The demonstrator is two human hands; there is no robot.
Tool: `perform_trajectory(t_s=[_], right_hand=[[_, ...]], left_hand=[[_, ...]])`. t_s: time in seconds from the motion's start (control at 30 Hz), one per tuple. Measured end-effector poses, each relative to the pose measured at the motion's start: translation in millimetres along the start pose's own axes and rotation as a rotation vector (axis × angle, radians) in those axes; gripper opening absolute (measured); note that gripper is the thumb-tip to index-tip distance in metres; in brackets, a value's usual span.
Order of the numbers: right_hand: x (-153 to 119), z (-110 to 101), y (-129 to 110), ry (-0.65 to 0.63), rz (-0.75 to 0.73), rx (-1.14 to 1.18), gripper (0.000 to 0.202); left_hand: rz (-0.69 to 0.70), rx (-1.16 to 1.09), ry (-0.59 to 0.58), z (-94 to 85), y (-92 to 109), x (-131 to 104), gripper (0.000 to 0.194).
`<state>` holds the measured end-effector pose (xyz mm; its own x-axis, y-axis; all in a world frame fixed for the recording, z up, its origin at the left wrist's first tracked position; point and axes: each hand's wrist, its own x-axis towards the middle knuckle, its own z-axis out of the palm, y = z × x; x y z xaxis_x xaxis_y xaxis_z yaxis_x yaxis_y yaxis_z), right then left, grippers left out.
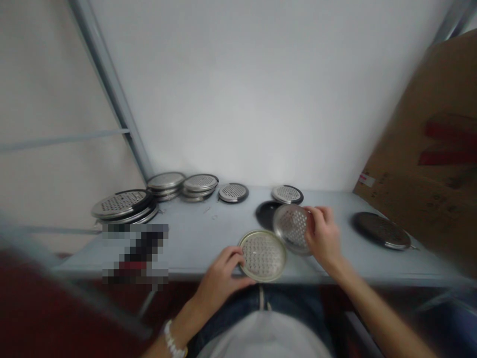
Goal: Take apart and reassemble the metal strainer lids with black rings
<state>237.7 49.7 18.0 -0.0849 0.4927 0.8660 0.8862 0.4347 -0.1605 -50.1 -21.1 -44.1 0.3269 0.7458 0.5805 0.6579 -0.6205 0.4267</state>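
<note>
My left hand (pixel 227 273) grips the left rim of a round metal grater disc (pixel 263 255) at the table's front edge. Small raised teeth cover its face inside a yellowish rim. Just to the right, my right hand (pixel 323 234) holds a second round perforated grater disc (pixel 292 228) by its right edge, tilted and blurred by motion. Its lower left edge is close to the first disc; whether they touch I cannot tell. Behind it lies a dark round piece (pixel 266 214), partly covered by the raised disc.
Stacks of round graters (pixel 121 205), (pixel 166 185), (pixel 200 185) stand at the table's left and back. Single graters (pixel 233 192), (pixel 286 194) lie along the wall. A dark grater (pixel 382 230) rests at right beside a cardboard box (pixel 421 189). Metal shelf posts (pixel 108 74) border the left.
</note>
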Motion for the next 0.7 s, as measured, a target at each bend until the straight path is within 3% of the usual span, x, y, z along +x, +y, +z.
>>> perform_trajectory(t_s=[0.13,0.3,0.47,0.7], right_hand=[[-10,2,-39,-0.007,-0.287,0.168,0.029],[-38,5,-75,-0.241,-0.575,0.272,0.031],[-60,2,-80,-0.435,-0.523,0.329,0.027],[-56,-13,-73,-0.638,-0.39,0.468,0.041]], left_hand=[[-0.01,-0.018,0.033,2.5,-4,-2,0.069],[-0.037,-0.022,0.076,7.2,-5,-3,0.095],[-0.018,0.079,0.052,9.1,-4,-4,0.094],[0.027,0.149,0.049,9.0,-5,-4,0.071]])
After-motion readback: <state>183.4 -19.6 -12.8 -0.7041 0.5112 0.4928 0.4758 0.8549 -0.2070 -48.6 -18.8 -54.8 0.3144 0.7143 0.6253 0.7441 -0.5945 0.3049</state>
